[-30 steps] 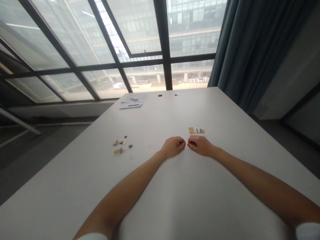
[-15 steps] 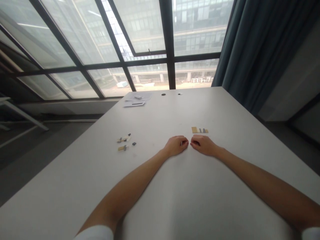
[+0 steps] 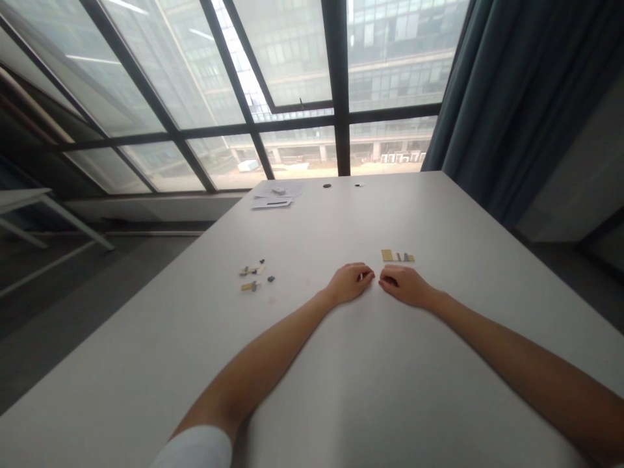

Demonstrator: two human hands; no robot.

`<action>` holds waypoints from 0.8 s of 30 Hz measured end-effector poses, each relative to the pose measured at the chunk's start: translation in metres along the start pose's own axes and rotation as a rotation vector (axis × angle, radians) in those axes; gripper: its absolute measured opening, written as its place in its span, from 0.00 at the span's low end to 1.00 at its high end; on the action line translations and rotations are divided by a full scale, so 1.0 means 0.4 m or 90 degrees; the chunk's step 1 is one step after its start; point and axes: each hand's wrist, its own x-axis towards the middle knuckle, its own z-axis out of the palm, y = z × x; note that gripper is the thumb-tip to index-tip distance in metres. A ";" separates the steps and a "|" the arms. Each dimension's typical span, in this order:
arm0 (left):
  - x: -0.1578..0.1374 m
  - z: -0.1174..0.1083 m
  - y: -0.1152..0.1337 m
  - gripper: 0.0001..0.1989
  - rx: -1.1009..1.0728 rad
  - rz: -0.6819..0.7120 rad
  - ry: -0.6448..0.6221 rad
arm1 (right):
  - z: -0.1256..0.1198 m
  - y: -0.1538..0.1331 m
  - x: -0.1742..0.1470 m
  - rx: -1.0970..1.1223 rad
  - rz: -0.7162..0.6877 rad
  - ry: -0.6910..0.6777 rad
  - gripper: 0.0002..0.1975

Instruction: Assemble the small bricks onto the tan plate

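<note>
My left hand [image 3: 350, 283] rests on the white table [image 3: 302, 364], fingers curled in and thumb against the fingertips. A small gap shows through its curl, and no object is visible in it. Facing it, my right hand [image 3: 405, 285] is curled the same way, with nothing seen in it. A narrow strip of table separates the two hands. Just beyond my right hand lies a flat row of joined tan, white and grey toy bricks [image 3: 398, 256]. Farther left are a tan and grey brick piece [image 3: 250, 286], a white and grey brick cluster [image 3: 251, 269] and a small dark piece [image 3: 271, 279].
Papers [image 3: 273, 194] with a dark pen-like strip lie at the far left of the table. Near the far edge are a round dark disc [image 3: 327, 186] and a small black-and-white item [image 3: 359, 185]. Windows stand behind, with a blue curtain [image 3: 468, 136] at right.
The view has turned slightly left, so everything appears shifted to the right. My hands and the bricks keep their places on the table.
</note>
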 end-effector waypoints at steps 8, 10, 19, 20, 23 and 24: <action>0.033 -0.172 -0.002 0.15 -0.016 -0.005 0.136 | 0.002 0.002 -0.003 0.002 0.003 -0.012 0.10; 0.026 -0.234 -0.013 0.15 0.002 -0.025 0.172 | 0.002 0.004 -0.005 0.003 0.001 -0.011 0.10; -0.114 -0.469 -0.201 0.13 0.182 -0.158 0.210 | 0.013 0.023 -0.012 -0.005 0.007 -0.020 0.12; -0.136 -0.489 -0.229 0.13 0.213 -0.173 0.208 | 0.014 0.024 -0.012 -0.005 0.008 -0.020 0.12; -0.207 -0.538 -0.310 0.14 0.278 -0.248 0.166 | 0.013 0.022 -0.011 0.000 0.008 -0.013 0.12; -0.230 -0.548 -0.334 0.14 0.297 -0.272 0.139 | 0.012 0.021 -0.011 0.003 0.008 -0.011 0.12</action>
